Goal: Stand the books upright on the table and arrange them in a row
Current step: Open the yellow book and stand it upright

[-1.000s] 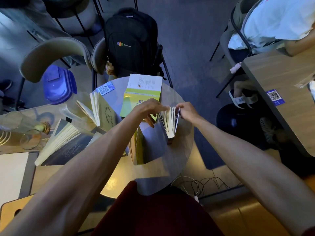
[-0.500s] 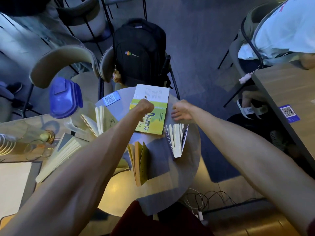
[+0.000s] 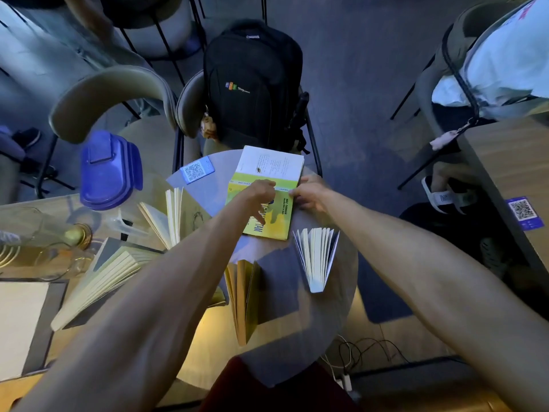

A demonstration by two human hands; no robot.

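Four books are standing upright with their pages fanned: a white book (image 3: 316, 257) right of centre, an orange book (image 3: 243, 298) at the centre, a cream book (image 3: 166, 221) left of centre, and a large book (image 3: 98, 278) further out at the lower left. A fifth, the yellow book (image 3: 267, 221), is lying flat at the far side of the round desk (image 3: 282, 337), its white end leaf folding open toward the top of the frame. The left hand (image 3: 258, 191) is curling its grip onto the cover near the fold. The right hand (image 3: 309, 194) is pinching the book's right edge in a narrow grip. A black backpack (image 3: 252, 84) is sitting on a chair beyond the desk.
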